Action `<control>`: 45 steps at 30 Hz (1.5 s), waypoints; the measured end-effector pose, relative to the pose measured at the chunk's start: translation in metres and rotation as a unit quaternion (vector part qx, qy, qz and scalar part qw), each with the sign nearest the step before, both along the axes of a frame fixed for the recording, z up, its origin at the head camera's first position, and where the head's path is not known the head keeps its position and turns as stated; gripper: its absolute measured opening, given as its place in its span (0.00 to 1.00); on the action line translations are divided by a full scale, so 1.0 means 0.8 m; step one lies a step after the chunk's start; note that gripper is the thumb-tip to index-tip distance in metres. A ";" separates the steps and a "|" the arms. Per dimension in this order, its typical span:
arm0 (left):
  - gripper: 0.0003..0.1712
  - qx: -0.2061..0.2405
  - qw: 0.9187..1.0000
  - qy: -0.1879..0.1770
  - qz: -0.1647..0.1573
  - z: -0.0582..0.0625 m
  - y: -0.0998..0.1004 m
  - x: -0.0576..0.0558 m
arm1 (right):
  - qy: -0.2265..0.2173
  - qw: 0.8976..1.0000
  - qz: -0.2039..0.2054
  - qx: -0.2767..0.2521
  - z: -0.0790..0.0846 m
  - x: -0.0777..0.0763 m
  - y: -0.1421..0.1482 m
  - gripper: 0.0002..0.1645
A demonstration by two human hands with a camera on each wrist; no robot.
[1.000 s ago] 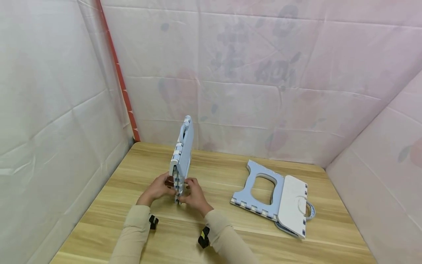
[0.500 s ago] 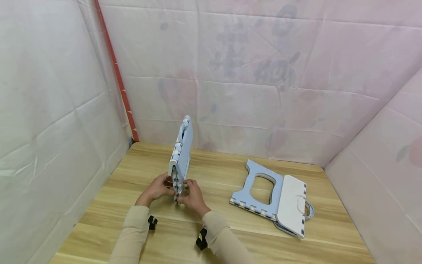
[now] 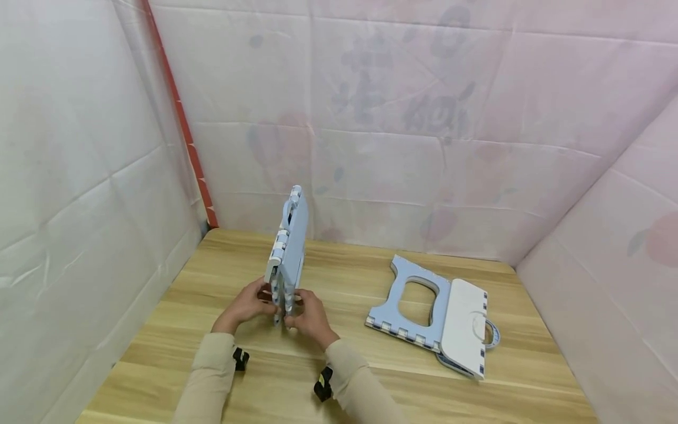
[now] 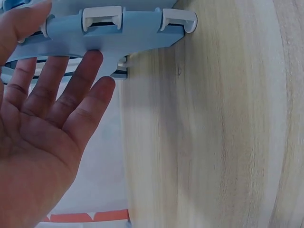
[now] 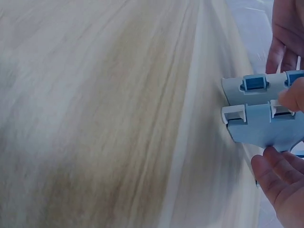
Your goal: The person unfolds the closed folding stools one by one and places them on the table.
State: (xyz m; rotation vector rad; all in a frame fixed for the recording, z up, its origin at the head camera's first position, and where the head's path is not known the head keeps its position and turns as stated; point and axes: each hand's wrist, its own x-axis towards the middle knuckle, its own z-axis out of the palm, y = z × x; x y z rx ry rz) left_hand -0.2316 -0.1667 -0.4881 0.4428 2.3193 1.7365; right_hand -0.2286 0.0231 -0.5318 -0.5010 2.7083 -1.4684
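A light blue and white folding stool (image 3: 295, 241) stands upright on its edge, left of centre on the table. Its two leg panels are slightly apart at the near lower end, with a narrow gap between them. My left hand (image 3: 246, 306) grips the left panel, the thumb on its near edge and the fingers on its outer face, as the left wrist view shows on the leg panel (image 4: 102, 40). Opposite it, my right hand (image 3: 313, 318) pinches the right panel (image 5: 259, 123) between thumb and fingers. Part of the right hand is cut off in the right wrist view.
A second folding stool (image 3: 394, 306), blue and white with a loop handle, lies partly unfolded on the right of the wooden table (image 3: 339, 259). Pale patterned sheeting (image 3: 371, 153) encloses the back and sides. Black wrist devices (image 3: 323, 384) sit at both sleeves.
The lower ends of the stool's panels have moved apart, opening a gap. My left hand has shifted slightly left with its panel. The second stool's small leftward shift matches the head view's.
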 end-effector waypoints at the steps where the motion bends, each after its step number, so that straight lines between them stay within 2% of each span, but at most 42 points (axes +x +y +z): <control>1: 0.32 -0.004 1.000 0.003 0.004 -0.005 -0.001 -0.002 | 0.002 1.000 0.001 0.006 0.000 -0.001 0.001 0.37; 6: 0.32 -0.027 0.999 0.012 0.038 -0.032 0.000 -0.014 | 0.012 0.999 0.001 0.035 0.003 -0.005 0.008 0.35; 9: 0.31 -0.035 0.998 0.010 0.053 -0.032 0.002 -0.013 | 0.014 0.999 0.000 0.039 0.004 -0.006 0.011 0.35; 17: 0.32 -0.035 0.997 0.006 0.065 -0.035 -0.002 -0.013 | 0.021 0.999 0.007 0.045 0.002 -0.007 0.022 0.34; 23: 0.33 -0.048 0.997 0.013 0.066 -0.034 -0.002 -0.011 | 0.005 1.000 0.015 0.017 0.002 -0.010 0.034 0.32; 27: 0.33 -0.038 0.997 0.014 0.066 -0.032 -0.001 -0.010 | -0.001 1.000 0.024 -0.011 0.004 -0.013 0.042 0.31; 34: 0.36 -0.025 0.998 0.018 0.061 -0.033 -0.004 -0.010 | -0.010 0.999 0.032 -0.016 0.006 -0.016 0.051 0.32; 45: 0.33 -0.021 0.998 0.029 0.056 -0.036 -0.010 -0.012 | -0.026 0.999 0.029 -0.023 0.006 -0.019 0.063 0.32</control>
